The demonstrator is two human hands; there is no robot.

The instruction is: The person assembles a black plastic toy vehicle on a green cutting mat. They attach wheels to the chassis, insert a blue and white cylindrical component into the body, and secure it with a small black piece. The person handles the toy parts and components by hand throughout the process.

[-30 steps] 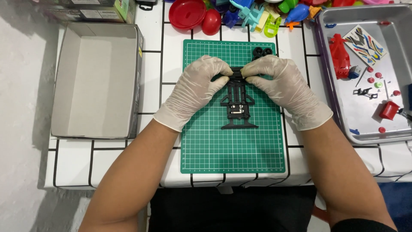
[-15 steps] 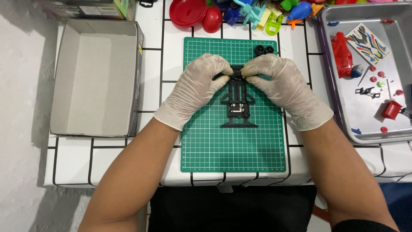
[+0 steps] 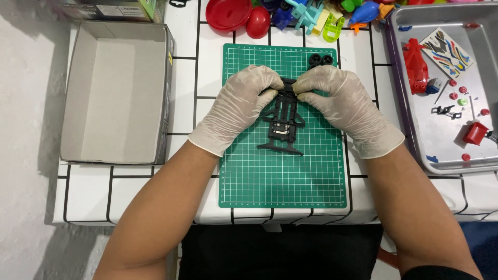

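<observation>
A black toy car chassis (image 3: 282,124) lies on the green cutting mat (image 3: 282,181). Both hands wear pale gloves. My left hand (image 3: 238,106) pinches the chassis's far end from the left, and my right hand (image 3: 342,103) pinches the same end from the right. The fingertips of the two hands almost meet over that end and hide it. Two small black wheels (image 3: 320,59) rest on the mat just beyond my right hand.
An open empty cardboard box (image 3: 116,93) stands at the left. A metal tray (image 3: 415,140) at the right holds a red car body (image 3: 416,65), a sticker sheet (image 3: 446,52) and small red parts. Colourful plastic toys (image 3: 306,13) and a red bowl (image 3: 228,11) line the far edge.
Both hands stay pinched on the chassis's far end; only the fingers have shifted slightly. The chassis lies in the same spot on the mat.
</observation>
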